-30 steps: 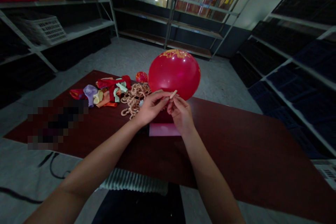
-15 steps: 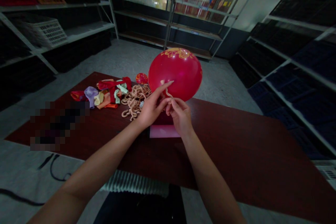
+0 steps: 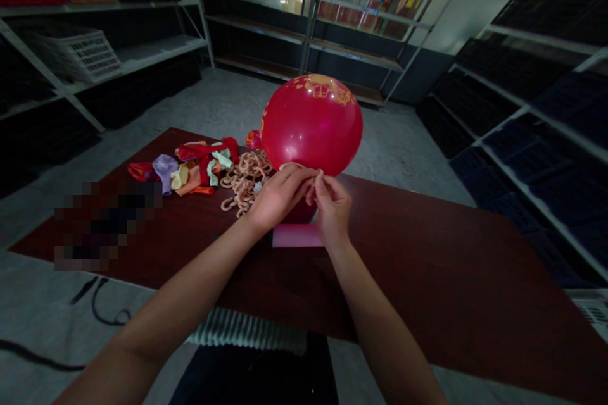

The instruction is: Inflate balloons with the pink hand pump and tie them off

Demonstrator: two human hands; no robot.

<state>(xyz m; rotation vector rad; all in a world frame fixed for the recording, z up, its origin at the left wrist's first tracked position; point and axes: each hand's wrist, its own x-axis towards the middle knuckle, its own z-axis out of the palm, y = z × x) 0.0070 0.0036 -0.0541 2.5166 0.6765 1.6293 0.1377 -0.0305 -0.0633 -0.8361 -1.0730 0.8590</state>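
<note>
A large inflated red balloon (image 3: 311, 123) with gold printing sits just above and beyond my hands, its lower end between them. My left hand (image 3: 282, 193) is closed near the balloon's underside, with a thin tan cord (image 3: 289, 166) running over its fingers. The fingertips of my right hand (image 3: 334, 202) pinch that cord beside the left fingers. The balloon's neck is hidden by my fingers. To the left of my left hand lies a heap of tan, knobbly loops (image 3: 244, 180). Under my hands is a pink-fronted object (image 3: 295, 236), partly covered.
On the dark red-brown table (image 3: 427, 253) several deflated balloons (image 3: 190, 171) in mixed colours lie at the left. A small red balloon (image 3: 253, 139) is behind the tan heap. A blurred-out patch (image 3: 107, 224) covers the left end. Shelves with crates (image 3: 88, 54) surround the table.
The balloon has risen slightly and tipped, its gold print shifting. My left index finger, stretched out before, has folded in toward the right hand, and the cord now lies over the left fingers.
</note>
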